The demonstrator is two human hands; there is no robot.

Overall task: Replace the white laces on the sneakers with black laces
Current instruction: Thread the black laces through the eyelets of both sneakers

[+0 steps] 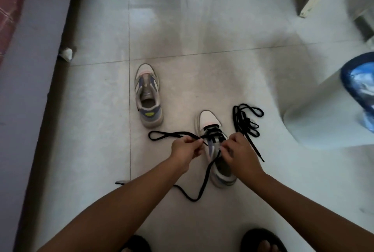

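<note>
So, left hand: fingers pinch the black lace, keeping it taut.
Right hand: fingertips clamped on lace at near sneaker, probably threading an eyelet.
Far sneaker: unlaced, waiting.

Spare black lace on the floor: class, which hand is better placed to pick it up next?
The right hand, probably. The spare black lace lies just beyond it, right of the near sneaker. The left hand is on the sneaker's far side, pinching the lace being threaded.

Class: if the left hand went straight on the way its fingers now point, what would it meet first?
Probably the near sneaker: the left hand pinches the black lace, fingers pointing right toward its eyelets. Depth is unclear.
</note>
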